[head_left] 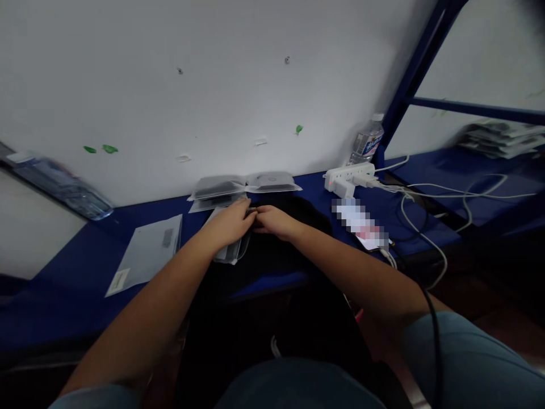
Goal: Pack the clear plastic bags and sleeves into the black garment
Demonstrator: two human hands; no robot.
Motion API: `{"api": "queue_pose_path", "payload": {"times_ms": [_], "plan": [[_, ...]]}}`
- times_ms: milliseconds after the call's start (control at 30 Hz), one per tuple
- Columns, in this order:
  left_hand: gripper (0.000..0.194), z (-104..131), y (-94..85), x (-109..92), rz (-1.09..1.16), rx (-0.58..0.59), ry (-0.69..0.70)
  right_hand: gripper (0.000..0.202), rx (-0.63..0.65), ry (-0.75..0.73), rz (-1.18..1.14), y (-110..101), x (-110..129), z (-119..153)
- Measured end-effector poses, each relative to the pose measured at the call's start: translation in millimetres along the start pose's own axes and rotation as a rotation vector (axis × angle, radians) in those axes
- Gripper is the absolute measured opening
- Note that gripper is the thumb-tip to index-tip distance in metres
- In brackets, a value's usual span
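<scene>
My left hand (230, 223) lies over a frosted plastic pouch (230, 254), fingers closed on its upper part. The pouch's lower end sticks out below the palm. Close by on the right, my right hand (275, 220) has its fingers pinched together at the pouch's right edge. What sits between those fingertips is hidden. A black cloth (289, 255) is spread on the blue table under both hands. Just beyond them, against the wall, are a stack of filled pouches (219, 186) and another filled pouch (273, 182).
A flat, pale pouch with labels (147, 250) lies at left, near a clear bottle (70, 187). To the right are a white power strip (351, 173), a lit phone (361, 224), tangled white cables (409, 213) and a labelled bottle (368, 139). Blue frame posts (411, 79) rise there.
</scene>
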State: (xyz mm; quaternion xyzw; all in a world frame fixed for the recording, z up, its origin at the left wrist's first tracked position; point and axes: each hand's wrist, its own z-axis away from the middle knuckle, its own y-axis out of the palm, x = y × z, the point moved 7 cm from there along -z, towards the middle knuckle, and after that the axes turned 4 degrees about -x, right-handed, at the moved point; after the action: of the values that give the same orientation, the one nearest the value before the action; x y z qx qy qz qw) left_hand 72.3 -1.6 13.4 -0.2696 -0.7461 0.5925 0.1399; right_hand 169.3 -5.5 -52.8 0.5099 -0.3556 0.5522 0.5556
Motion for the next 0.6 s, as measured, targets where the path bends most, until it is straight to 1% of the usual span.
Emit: {"api": "queue_pose_path", "payload": {"times_ms": [33, 100, 133, 200, 233, 267, 333, 433, 533, 600], "plan": [[0.047, 13, -6.3, -1, 0.048, -0.036, 0.111, 0.022, -0.006, 0.004, 0.003, -1, 1, 0], [0.053, 44, -15.4, 2, 0.103, -0.028, 0.244, 0.018, -0.028, 0.024, 0.024, -4, 2, 2], [0.058, 59, -18.6, 3, 0.105, -0.017, 0.284, 0.016, -0.043, 0.041, 0.037, -6, 2, 2], [0.078, 86, -20.7, 4, 0.066, 0.006, 0.364, 0.016, -0.046, 0.071, 0.065, -6, 3, 5], [0.085, 96, -19.6, 4, 0.030, 0.008, 0.393, 0.018, -0.029, 0.079, 0.078, -4, 3, 7], [0.087, 103, -17.5, 4, -0.009, 0.003, 0.416, 0.020, -0.006, 0.083, 0.092, -1, 4, 8], [0.078, 108, -11.8, 5, -0.091, -0.032, 0.435, 0.024, 0.039, 0.081, 0.117, 4, 5, 12], [0.058, 101, -2.6, 6, -0.172, -0.089, 0.455, 0.025, 0.079, 0.062, 0.126, 8, 6, 14], [0.050, 90, 4.5, 2, -0.192, -0.113, 0.518, 0.026, 0.072, 0.050, 0.134, 5, 7, 15], [0.048, 85, 4.9, -1, -0.179, -0.146, 0.548, 0.028, 0.060, 0.037, 0.146, 2, 10, 14]]}}
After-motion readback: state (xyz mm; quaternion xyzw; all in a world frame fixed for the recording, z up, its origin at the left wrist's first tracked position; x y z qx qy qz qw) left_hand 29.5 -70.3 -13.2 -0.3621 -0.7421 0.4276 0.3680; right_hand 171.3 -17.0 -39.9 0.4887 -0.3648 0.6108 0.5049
